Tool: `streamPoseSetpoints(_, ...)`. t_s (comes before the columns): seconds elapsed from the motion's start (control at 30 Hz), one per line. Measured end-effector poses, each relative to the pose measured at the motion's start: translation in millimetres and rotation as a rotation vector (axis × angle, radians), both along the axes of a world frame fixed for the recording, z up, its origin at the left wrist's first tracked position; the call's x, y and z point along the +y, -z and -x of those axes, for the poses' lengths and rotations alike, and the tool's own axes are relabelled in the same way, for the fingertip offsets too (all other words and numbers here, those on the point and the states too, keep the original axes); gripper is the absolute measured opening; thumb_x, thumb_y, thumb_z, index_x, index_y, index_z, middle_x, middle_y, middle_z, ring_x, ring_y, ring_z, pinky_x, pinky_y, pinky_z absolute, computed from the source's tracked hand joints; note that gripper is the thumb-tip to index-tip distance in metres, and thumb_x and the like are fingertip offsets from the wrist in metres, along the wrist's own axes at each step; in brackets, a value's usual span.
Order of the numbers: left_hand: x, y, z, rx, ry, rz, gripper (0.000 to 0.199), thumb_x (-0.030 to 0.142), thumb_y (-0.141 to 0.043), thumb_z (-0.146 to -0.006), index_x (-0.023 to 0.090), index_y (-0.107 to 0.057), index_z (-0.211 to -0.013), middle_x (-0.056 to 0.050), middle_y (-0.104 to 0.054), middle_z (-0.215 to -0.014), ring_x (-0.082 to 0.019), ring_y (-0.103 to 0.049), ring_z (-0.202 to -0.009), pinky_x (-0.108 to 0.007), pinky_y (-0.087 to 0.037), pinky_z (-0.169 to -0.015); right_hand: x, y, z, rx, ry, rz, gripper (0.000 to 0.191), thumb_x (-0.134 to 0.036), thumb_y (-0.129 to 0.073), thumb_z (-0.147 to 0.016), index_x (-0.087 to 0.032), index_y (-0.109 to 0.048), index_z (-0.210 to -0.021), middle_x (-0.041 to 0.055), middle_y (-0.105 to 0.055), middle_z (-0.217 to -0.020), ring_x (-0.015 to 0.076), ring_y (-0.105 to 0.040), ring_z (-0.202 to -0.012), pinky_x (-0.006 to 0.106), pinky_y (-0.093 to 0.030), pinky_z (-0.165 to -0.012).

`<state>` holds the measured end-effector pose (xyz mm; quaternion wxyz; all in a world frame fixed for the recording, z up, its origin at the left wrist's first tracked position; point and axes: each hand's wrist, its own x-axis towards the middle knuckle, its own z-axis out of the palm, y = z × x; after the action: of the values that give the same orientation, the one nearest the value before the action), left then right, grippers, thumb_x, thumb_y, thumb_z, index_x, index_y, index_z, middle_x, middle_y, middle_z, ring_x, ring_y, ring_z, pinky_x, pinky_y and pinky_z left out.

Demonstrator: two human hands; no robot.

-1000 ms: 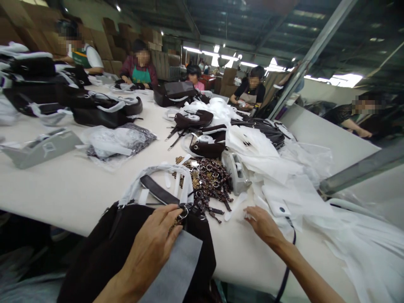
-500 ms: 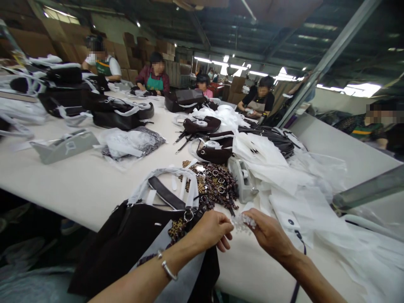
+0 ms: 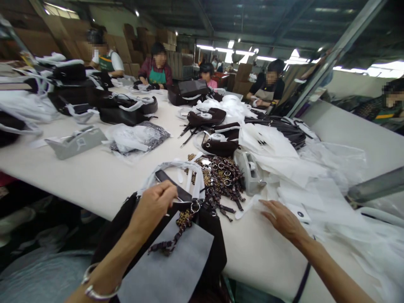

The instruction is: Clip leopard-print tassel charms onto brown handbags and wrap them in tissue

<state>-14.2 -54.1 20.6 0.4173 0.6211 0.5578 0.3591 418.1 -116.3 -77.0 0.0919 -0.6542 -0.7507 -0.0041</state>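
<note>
A dark brown handbag with handles wrapped in white lies at the table's front edge. A grey sheet rests over its front. A leopard-patterned charm with a beaded dark tail hangs from a ring over the sheet. My left hand is closed at the bag's top edge; what its fingertips pinch is mostly hidden. To the right, my right hand has its fingertips on the end of a thin white strip above the table.
Behind the bag lie a heap of charms and a grey tape dispenser. White sheets cover the right side. Another dispenser, a plastic-wrapped bundle and stacked bags stand left. Several co-workers sit beyond.
My left hand has moved left and up onto the bag's top edge. My right hand has moved right, and the clear plastic bits it held no longer show. The grey sheet and charm are now uncovered.
</note>
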Motion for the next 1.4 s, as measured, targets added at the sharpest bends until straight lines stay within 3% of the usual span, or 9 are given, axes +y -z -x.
streamPoseSetpoints(0.1,-8.8,3.3,18.8,-0.439,-0.144,0.208,0.024,0.038,-0.054,-0.087,0.017,-0.058,-0.075,0.007,-0.049,-0.055,-0.006,-0.039,-0.041,-0.017,-0.026,-0.04,3.3,-10.4,29.6,0.114,0.041,-0.109,0.05,-0.044,-0.057,-0.086,-0.016,-0.06,-0.128,0.0163,-0.063,-0.127,0.0374,-0.056,-0.116,0.057,-0.044,-0.098)
streamPoseSetpoints(0.2,-26.8,11.2,-1.8,-0.673,-0.033,0.425,0.027,0.042,-0.057,-0.086,0.016,-0.059,-0.078,0.006,-0.051,-0.054,-0.004,-0.039,-0.038,-0.015,-0.025,-0.037,2.7,-46.2,100.8,0.531,0.089,-0.087,0.042,-0.046,-0.055,-0.09,-0.021,-0.064,-0.123,0.011,-0.068,-0.12,0.0282,-0.062,-0.113,0.048,-0.046,-0.102)
streamPoseSetpoints(0.37,-51.7,25.8,-53.3,-0.726,0.196,0.64,0.031,0.042,-0.055,-0.084,0.014,-0.06,-0.074,0.002,-0.056,-0.053,-0.004,-0.043,-0.033,-0.014,-0.026,-0.033,-0.1,-87.5,204.2,1.224,0.053,0.224,0.036,-0.049,-0.061,-0.088,-0.022,-0.072,-0.109,0.0091,-0.074,-0.107,0.025,-0.069,-0.1,0.044,-0.054,-0.093)
streamPoseSetpoints(0.6,-65.4,46.4,-65.1,-0.65,0.312,0.769,0.028,0.039,-0.052,-0.083,0.015,-0.06,-0.071,0.001,-0.057,-0.05,-0.006,-0.044,-0.031,-0.016,-0.025,-0.031,7.2,-84.0,229.5,1.755,0.219,0.306,0.029,-0.04,-0.08,-0.072,-0.02,-0.073,-0.091,0.0035,-0.072,-0.076,0.0104,-0.059,-0.055,0.022,-0.049,-0.049)
streamPoseSetpoints(0.73,-66.8,40.5,-53.8,-0.429,0.462,0.713,0.029,0.039,-0.048,-0.086,0.016,-0.061,-0.073,0.001,-0.059,-0.055,-0.008,-0.045,-0.036,-0.019,-0.03,-0.036,9.9,-85.1,219.8,1.663,0.231,0.385,0.03,-0.042,-0.08,-0.07,-0.018,-0.07,-0.083,0.0012,-0.067,-0.067,0.0041,-0.038,-0.041,0.018,-0.025,-0.036)
streamPoseSetpoints(0.83,-58.7,32.1,-36.5,-0.059,0.418,0.284,0.025,0.038,-0.053,-0.089,0.018,-0.065,-0.082,-0.002,-0.065,-0.074,-0.014,-0.058,-0.063,-0.027,-0.045,-0.06,8.0,-81.0,209.5,1.321,0.181,0.414,0.026,-0.043,-0.074,-0.077,-0.017,-0.068,-0.077,0.0004,-0.065,-0.065,0.0069,-0.042,-0.046,0.02,-0.029,-0.041)
streamPoseSetpoints(0.97,-37.8,40.3,-19.0,0.422,0.2,-0.167,0.027,0.035,-0.066,-0.083,0.021,-0.064,-0.106,-0.006,-0.064,-0.11,-0.026,-0.054,-0.107,-0.041,-0.04,-0.093,2.1,-64.8,205.4,0.898,0.131,0.344,0.024,-0.041,-0.066,-0.082,-0.018,-0.068,-0.073,0.0001,-0.062,-0.062,0.0133,-0.052,-0.058,0.023,-0.038,-0.051)
streamPoseSetpoints(1.17,-23.2,67.0,-22.4,0.596,0.279,-0.108,0.038,0.036,-0.07,-0.08,0.022,-0.06,-0.113,-0.006,-0.066,-0.11,-0.026,-0.057,-0.104,-0.038,-0.041,-0.089,-3.7,-45.6,207.5,0.711,0.052,0.254,0.02,-0.034,-0.058,-0.087,-0.021,-0.07,-0.076,-0.0003,-0.06,-0.06,0.0135,-0.051,-0.054,0.023,-0.036,-0.049)
streamPoseSetpoints(1.4,-22.8,66.3,-26.6,0.559,0.233,-0.055,0.022,0.04,-0.064,-0.084,0.022,-0.062,-0.096,-0.004,-0.069,-0.094,-0.025,-0.061,-0.089,-0.037,-0.04,-0.08,-9.3,-42.5,201.6,0.701,0.108,0.159,0.019,-0.039,-0.065,-0.084,-0.023,-0.074,-0.077,-0.0021,-0.057,-0.054,0.0125,-0.047,-0.048,0.024,-0.035,-0.048)
